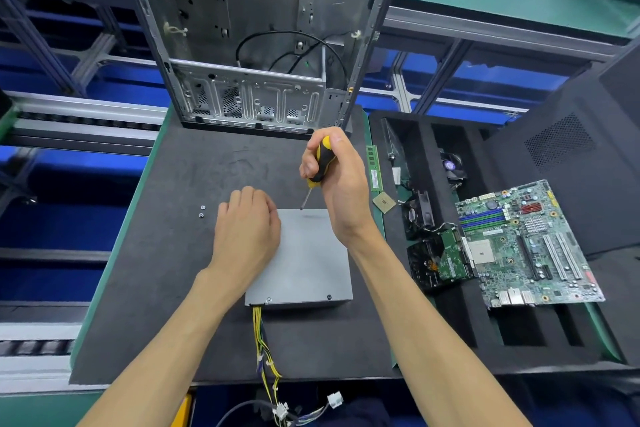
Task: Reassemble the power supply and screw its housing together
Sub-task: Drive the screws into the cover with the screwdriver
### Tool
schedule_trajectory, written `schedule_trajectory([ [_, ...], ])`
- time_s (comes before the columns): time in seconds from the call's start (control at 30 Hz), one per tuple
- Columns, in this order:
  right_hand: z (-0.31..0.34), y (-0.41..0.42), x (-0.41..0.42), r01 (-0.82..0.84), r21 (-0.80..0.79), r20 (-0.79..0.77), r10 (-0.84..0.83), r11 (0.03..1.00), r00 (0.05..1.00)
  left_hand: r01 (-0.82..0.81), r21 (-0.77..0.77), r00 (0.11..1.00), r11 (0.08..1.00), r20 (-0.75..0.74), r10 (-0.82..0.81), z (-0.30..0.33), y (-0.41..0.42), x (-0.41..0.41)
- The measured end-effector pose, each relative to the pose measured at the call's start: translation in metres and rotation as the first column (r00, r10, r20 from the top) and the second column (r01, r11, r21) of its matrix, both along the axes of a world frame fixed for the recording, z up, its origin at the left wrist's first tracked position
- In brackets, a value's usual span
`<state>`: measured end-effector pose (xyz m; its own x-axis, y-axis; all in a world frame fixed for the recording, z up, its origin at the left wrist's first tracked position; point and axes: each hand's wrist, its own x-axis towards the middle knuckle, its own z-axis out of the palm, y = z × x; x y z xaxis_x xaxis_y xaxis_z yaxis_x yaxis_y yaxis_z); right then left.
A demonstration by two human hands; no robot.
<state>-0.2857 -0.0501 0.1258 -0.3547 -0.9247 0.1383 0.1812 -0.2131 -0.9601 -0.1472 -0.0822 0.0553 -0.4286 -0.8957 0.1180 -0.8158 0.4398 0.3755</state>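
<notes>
Step in hand: screwing housing shut. Power supply (304, 253) lies flat on tabletop (166, 270), cable bundle (265, 350) trailing off near edge. Right hand (337, 180) grips screwdriver (320, 163), tip touching far edge of lid, likely on screw there. Left hand (247, 229) rests on lid's left side, fingers curled; whether it holds anything, cannot tell. Two loose screws (202, 211) lie just left of it. Next move likely needs downward pressure, upright tool, then fetching another screw.

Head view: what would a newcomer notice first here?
The right hand grips a yellow-and-black screwdriver, tip at the far edge of the flat grey metal power supply box mid-mat, while the left hand rests on its left corner. Behind stands an empty grey computer case; a green motherboard lies right.
</notes>
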Motion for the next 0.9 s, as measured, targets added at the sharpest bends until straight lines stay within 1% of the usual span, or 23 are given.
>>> schedule_trajectory([
  [0.2,-0.001,0.004,-0.002,0.009,-0.013,0.014,-0.009,1.0,1.0,-0.038,0.127,0.996,0.991,-0.081,0.049,0.008,-0.005,-0.002],
  [0.37,-0.002,0.006,-0.002,0.012,-0.022,0.016,-0.012,1.0,1.0,-0.062,0.22,0.997,0.974,-0.032,0.07,0.008,-0.01,-0.004],
  [0.47,-0.002,0.006,-0.003,0.019,-0.02,0.022,-0.018,1.0,1.0,-0.072,0.278,0.996,0.958,-0.037,0.085,0.011,-0.01,-0.006],
  [0.6,-0.001,0.007,-0.005,0.026,-0.02,0.035,-0.025,0.999,0.999,-0.084,0.225,0.995,0.971,-0.025,0.092,0.014,-0.005,-0.006],
  [0.73,-0.002,0.008,-0.007,0.032,-0.024,0.037,-0.031,0.999,0.999,-0.112,0.21,0.984,0.971,-0.111,0.137,0.016,-0.002,-0.004],
  [0.8,-0.003,0.008,-0.008,0.035,-0.022,0.041,-0.034,0.999,0.999,-0.113,0.146,0.99,0.983,-0.069,0.124,0.017,-0.001,-0.004],
  [0.9,-0.004,0.007,-0.01,0.043,-0.025,0.049,-0.042,0.999,0.998,-0.089,0.052,0.995,0.995,0.047,0.087,0.019,-0.003,-0.005],
])
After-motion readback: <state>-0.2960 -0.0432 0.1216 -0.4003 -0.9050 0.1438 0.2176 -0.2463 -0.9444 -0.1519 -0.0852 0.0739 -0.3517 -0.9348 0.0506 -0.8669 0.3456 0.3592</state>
